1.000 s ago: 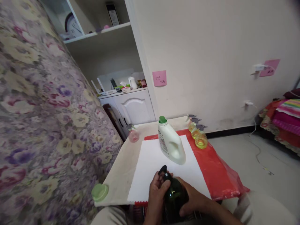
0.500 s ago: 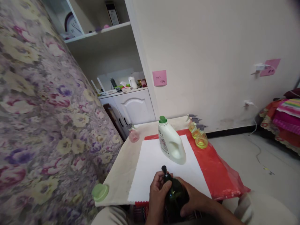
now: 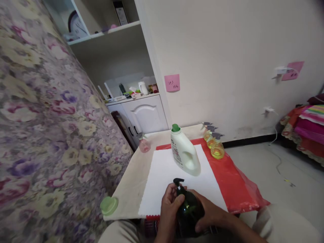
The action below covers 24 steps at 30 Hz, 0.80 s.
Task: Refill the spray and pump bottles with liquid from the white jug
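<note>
A dark green pump bottle (image 3: pixel 190 211) with a black pump head (image 3: pixel 178 181) is held close to me, over the table's near edge. My left hand (image 3: pixel 170 206) has its fingers and thumb closed round the bottle's neck, at the base of the pump. Wrapped round the right side of the bottle's body is my right hand (image 3: pixel 209 212). Beyond them a pale green detergent jug (image 3: pixel 184 153) stands uncapped on the white sheet (image 3: pixel 154 182), its green spout showing. A light green cap (image 3: pixel 108 205) lies at the table's near left corner.
Several spray bottles with yellow liquid (image 3: pixel 217 149) line the table's right back side. A pink spray bottle (image 3: pixel 144 145) stands at the back left. Red plastic (image 3: pixel 230 182) hangs over the right edge. A floral curtain (image 3: pixel 50 135) borders the left side.
The pump head has turned, so its nozzle now points to the right instead of straight away from me. Both hands keep their hold on the bottle.
</note>
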{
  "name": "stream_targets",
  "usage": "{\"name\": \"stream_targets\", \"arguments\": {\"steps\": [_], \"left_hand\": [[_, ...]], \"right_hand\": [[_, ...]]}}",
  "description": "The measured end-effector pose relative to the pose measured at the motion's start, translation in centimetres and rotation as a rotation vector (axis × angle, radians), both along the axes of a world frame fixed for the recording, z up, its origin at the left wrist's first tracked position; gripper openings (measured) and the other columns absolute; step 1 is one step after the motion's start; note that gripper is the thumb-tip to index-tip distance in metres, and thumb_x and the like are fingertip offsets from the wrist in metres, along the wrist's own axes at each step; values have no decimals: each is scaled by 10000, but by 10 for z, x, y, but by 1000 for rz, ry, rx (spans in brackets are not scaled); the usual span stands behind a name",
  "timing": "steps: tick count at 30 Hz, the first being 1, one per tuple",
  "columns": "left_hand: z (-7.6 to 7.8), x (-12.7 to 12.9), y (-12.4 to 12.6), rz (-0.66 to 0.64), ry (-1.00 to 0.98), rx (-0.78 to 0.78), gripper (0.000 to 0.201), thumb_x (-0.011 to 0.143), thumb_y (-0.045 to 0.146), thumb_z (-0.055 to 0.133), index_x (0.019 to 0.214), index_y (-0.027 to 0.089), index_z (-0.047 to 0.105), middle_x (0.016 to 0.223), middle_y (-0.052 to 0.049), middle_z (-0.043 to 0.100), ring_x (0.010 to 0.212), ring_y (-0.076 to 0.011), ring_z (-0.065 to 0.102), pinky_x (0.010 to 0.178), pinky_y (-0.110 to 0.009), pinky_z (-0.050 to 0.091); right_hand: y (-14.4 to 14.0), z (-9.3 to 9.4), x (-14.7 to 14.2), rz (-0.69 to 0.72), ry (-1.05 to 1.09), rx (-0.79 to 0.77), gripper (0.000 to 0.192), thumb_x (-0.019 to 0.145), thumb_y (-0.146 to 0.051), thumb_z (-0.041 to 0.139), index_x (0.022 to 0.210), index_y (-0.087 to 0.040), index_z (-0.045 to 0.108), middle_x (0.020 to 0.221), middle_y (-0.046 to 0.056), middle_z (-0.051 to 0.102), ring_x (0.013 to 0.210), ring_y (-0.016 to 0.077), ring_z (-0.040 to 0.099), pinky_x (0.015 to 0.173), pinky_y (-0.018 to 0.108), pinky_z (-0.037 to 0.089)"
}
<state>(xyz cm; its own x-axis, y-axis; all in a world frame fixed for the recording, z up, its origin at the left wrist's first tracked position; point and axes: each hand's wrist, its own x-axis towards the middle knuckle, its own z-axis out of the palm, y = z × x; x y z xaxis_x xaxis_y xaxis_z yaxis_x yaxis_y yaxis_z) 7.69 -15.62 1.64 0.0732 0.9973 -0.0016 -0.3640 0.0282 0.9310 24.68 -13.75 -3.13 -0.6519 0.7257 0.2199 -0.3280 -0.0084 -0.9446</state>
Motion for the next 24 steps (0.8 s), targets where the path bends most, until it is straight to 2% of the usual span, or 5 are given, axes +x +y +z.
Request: {"name": "stream_targets", "arguments": {"steps": [5, 9, 12, 17, 24], "left_hand": [[4, -3, -2, -112, -53, -26, 413, 804, 382, 662, 1156, 174, 606, 1127, -145, 672, 981, -260, 637, 775, -313, 493], [-3, -1, 1, -35, -54, 8, 331, 729, 321, 747, 1014, 195, 636, 1009, -93, 709, 953, -237, 647, 839, -318, 475], [-7, -1, 3, 17, -20, -6, 391, 664, 313, 796, 1003, 203, 634, 981, -80, 712, 923, -236, 653, 803, -306, 485], [-6, -3, 0, -49, 16, -3, 460, 762, 375, 707, 1174, 195, 608, 1154, -125, 670, 1002, -255, 634, 826, -318, 485], [4, -3, 0, -51, 29, 8, 400, 735, 371, 735, 1071, 169, 655, 1059, -132, 707, 985, -270, 644, 856, -350, 476]], "right_hand": [[2, -2, 1, 19, 15, -1, 1053, 446, -364, 919, 1366, -257, 418, 1389, 86, 475, 1303, 331, 404, 1087, 477, 293], [2, -2, 0, -1, -8, 32, 1073, 439, -346, 924, 1377, -262, 410, 1426, 85, 441, 1338, 320, 358, 1126, 470, 223], [1, -2, 1, 5, -20, 33, 1061, 443, -351, 922, 1371, -262, 413, 1423, 85, 446, 1327, 313, 376, 1124, 473, 232], [2, -8, 2, -8, -17, 35, 1089, 436, -364, 923, 1387, -273, 401, 1467, 84, 392, 1354, 321, 337, 1131, 469, 219], [4, -6, 2, -14, -40, 52, 1108, 438, -374, 920, 1402, -266, 384, 1471, 89, 394, 1360, 326, 332, 1131, 473, 220]]}}
